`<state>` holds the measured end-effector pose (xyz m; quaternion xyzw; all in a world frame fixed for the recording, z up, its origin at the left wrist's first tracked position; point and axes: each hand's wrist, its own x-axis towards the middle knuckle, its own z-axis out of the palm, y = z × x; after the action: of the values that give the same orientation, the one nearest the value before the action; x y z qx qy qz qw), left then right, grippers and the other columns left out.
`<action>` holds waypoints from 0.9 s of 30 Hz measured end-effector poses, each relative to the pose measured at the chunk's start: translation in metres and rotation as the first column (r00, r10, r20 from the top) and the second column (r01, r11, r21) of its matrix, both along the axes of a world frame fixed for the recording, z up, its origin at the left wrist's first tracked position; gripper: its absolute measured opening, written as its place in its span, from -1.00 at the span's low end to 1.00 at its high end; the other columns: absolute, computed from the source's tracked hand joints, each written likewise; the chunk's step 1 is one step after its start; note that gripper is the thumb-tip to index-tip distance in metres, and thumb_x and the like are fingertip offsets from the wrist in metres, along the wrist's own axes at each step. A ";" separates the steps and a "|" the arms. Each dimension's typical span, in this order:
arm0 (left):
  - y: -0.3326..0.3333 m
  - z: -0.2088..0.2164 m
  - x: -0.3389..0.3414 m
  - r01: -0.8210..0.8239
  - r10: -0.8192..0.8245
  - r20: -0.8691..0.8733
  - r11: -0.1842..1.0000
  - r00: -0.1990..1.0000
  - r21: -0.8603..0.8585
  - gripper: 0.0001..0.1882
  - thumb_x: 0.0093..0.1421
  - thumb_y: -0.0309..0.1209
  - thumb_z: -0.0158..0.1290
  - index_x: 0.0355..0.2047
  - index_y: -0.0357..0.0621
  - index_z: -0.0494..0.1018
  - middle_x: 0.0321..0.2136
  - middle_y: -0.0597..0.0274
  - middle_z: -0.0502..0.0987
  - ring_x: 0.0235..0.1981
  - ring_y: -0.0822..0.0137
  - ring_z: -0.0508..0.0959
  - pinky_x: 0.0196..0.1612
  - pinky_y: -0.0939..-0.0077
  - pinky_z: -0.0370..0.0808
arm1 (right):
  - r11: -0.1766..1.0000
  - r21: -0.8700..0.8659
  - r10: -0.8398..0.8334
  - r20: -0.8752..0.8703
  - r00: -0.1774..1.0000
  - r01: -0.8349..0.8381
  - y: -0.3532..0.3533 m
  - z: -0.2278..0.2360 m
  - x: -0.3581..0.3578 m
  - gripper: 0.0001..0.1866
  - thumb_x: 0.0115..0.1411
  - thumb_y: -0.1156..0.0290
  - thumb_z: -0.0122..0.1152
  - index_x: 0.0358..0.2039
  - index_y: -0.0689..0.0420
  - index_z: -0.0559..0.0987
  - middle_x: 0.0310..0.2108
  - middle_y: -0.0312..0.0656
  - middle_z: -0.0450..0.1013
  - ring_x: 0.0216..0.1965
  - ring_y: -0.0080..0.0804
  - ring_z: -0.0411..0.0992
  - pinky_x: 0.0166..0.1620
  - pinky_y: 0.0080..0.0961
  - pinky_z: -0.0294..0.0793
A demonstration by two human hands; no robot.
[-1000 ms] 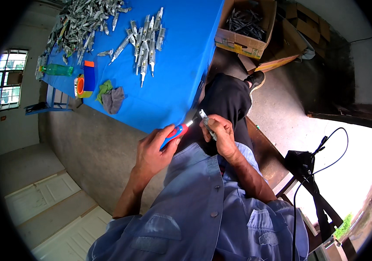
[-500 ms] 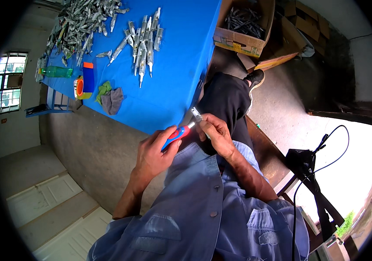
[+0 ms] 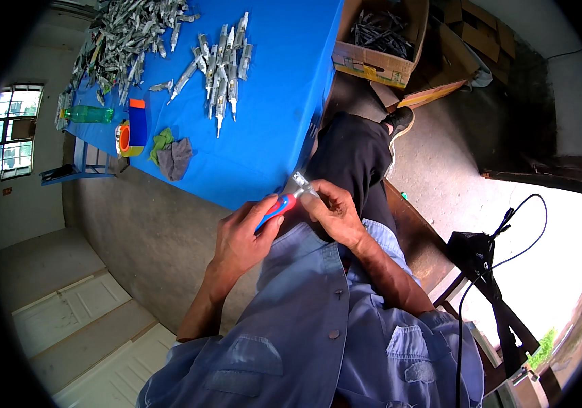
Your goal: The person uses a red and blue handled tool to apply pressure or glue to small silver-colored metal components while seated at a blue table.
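Observation:
Over my lap, close to the table's near corner, my left hand (image 3: 244, 238) is closed round a tool with a red-and-blue handle (image 3: 278, 209). Its working end points right, toward my other hand, and fingers partly hide it. My right hand (image 3: 337, 216) pinches a small silvery, partly clear piece (image 3: 302, 182) that stands up at the end of the handle. Whether the piece is joined to the tool or only touches it, I cannot tell. Beyond my hands, a small group of slim grey pieces with pointed tips (image 3: 221, 75) lies on the blue-covered table (image 3: 263, 129).
A large heap of similar grey pieces (image 3: 124, 41) covers the table's far left. Nearer are a green bottle (image 3: 88, 114), an orange-cored tape roll (image 3: 124, 137) and grey and green cloths (image 3: 174, 158). A cardboard box (image 3: 379, 64) of dark parts stands right. A black cable (image 3: 502, 262) hangs at right.
The silvery piece and my right fingers have shifted slightly left and down, closer to the red end of the handle. My left hand has barely moved.

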<state>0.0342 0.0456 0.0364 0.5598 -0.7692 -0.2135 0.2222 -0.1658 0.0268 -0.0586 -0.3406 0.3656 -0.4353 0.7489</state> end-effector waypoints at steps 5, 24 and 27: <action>0.000 0.002 -0.001 0.019 -0.019 0.034 1.000 0.999 0.009 -0.60 0.19 -0.51 0.30 0.05 -0.22 0.57 -0.22 -0.05 0.68 -0.27 -0.01 0.72 -0.26 0.21 0.66 | 0.998 -0.041 -0.051 -0.046 0.998 0.050 0.003 -0.004 0.004 -0.86 0.39 0.45 0.31 -0.16 0.26 0.63 -0.31 -0.40 0.53 -0.24 -0.72 0.41 -0.15 -0.65 0.44; 0.004 0.001 0.003 0.021 -0.020 0.033 0.999 0.999 -0.032 -0.61 0.19 -0.45 0.34 0.03 -0.12 0.58 -0.22 0.04 0.69 -0.31 0.03 0.72 -0.33 0.23 0.67 | 0.989 -0.145 -0.044 -0.162 0.986 0.021 0.003 -0.002 0.004 -0.77 0.35 0.34 0.40 -0.14 0.25 0.65 -0.34 -0.33 0.56 -0.27 -0.68 0.43 -0.19 -0.61 0.45; 0.004 0.001 0.003 0.030 -0.028 0.049 0.999 0.998 -0.033 -0.61 0.18 -0.45 0.34 0.03 -0.12 0.58 -0.22 0.04 0.69 -0.32 0.02 0.72 -0.34 0.23 0.67 | 0.990 -0.140 -0.035 -0.173 0.984 0.011 0.004 -0.006 0.003 -0.79 0.37 0.37 0.37 -0.15 0.26 0.65 -0.33 -0.30 0.56 -0.27 -0.67 0.45 -0.19 -0.59 0.46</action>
<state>0.0367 0.0491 0.0377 0.5497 -0.7860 -0.1898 0.2096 -0.1626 0.0309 -0.0643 -0.4245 0.4027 -0.4366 0.6834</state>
